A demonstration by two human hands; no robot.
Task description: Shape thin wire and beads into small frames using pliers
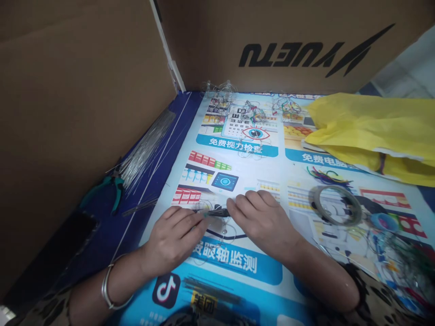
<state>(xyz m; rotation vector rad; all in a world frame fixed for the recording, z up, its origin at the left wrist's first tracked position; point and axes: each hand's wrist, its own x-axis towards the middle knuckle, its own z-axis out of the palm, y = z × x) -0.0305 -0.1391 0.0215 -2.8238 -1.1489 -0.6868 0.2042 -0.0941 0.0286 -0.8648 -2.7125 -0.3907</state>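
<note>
My right hand [267, 226] is closed around a small dark tool that looks like needle-nose pliers [219, 213]. Its narrow jaws point left and its handles are hidden in the palm. At the jaw tips, the fingers of my left hand [178, 235] are pinched together on what seems to be a thin wire, mostly covered by the fingertips. Fine wire loops with a small shiny bead [224, 232] hang below the jaws. Both hands are above a printed blue and white sheet [234, 174].
Cardboard walls [288, 18] stand left and behind. At left lie a bundle of straight wires [146, 151] and teal-handled pliers [118, 192]. Bent wire pieces [253, 113] lie at the back. On the right are a tape roll [356, 213], a yellow bag [370, 129] and a tangled heap [404, 262].
</note>
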